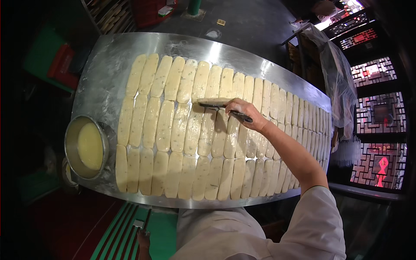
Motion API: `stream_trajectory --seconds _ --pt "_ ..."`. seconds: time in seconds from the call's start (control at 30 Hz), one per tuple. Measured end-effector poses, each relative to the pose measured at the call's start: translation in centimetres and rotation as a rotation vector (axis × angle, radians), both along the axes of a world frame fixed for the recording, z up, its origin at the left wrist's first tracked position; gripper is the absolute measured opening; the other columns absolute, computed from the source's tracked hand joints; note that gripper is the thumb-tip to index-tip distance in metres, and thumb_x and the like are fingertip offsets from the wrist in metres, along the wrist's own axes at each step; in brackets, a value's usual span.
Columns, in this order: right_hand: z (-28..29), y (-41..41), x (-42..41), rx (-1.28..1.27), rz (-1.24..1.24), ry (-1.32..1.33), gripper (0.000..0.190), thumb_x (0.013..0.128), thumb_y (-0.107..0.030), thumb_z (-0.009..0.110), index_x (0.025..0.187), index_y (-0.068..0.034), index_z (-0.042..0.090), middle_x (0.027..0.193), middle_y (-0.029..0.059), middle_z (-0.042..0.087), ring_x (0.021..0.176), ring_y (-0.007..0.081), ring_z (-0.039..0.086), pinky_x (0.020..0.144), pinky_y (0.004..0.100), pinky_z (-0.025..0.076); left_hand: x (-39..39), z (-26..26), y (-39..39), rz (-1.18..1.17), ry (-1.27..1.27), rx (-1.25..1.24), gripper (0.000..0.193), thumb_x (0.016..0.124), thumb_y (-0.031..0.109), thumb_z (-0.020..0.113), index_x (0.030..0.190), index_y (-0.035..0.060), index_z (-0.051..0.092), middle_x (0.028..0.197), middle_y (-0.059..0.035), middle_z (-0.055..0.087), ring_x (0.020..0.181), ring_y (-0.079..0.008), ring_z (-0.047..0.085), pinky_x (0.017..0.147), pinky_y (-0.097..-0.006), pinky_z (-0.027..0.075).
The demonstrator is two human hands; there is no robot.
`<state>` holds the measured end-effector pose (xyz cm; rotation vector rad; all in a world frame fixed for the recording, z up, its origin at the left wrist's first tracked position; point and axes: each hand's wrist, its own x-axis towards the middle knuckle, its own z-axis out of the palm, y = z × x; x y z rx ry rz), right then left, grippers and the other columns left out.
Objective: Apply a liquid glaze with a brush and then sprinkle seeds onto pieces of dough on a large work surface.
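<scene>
My right hand (248, 113) is closed around the dark handle of what looks like a flat brush (213, 105), its head seen edge-on against the strips where the far and middle rows meet. Long flat strips of pale, flecked dough (175, 130) lie side by side in three rows on a steel table. The far and middle rows shine as if wet; the near row (204, 178) looks duller. A metal bowl (105, 152) of pale yellow liquid stands at the table's left end. Low at the left, my left hand (144, 239) hangs in shadow beside my body; its grip is unclear.
The steel table's bare rim (182, 203) runs close before my body. Green slats (122, 227) lie below left. A rack with plastic sheeting (338, 81) stands beyond the right end, and loaded shelves (113, 16) stand at the far left. Another person (325, 11) is far off at top right.
</scene>
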<state>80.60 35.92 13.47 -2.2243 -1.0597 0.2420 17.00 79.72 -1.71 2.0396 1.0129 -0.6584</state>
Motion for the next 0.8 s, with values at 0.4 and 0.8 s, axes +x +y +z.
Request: stream_trajectory --seconds 0.4,0.8 --pt "-2.0 -8.4 -3.0 0.045 0.152 -0.017 0.013 0.08 -0.008 0.06 0.092 -0.012 0.056 0.089 0.0096 0.057 0.087 0.0311 0.06 0.075 0.0396 0.051 -13.6 0.4 -14.2 0.217 0.318 -0.191 0.025 0.085 0.024 0.062 0.096 0.0014 0.063 0.078 -0.0093 0.064 0.064 -0.0172 0.06 0.059 -0.0345 0.049" --pt "-5.8 -21.9 -1.7 0.023 0.157 -0.046 0.033 0.07 0.005 0.061 0.098 -0.013 0.058 0.099 0.0108 0.057 0.095 0.032 0.059 0.08 0.0395 0.05 -19.1 1.8 -33.7 0.171 0.201 -0.346 0.046 0.091 0.03 0.058 0.133 0.0128 0.05 0.11 -0.0144 0.063 0.085 -0.0192 0.061 0.075 -0.0353 0.05"
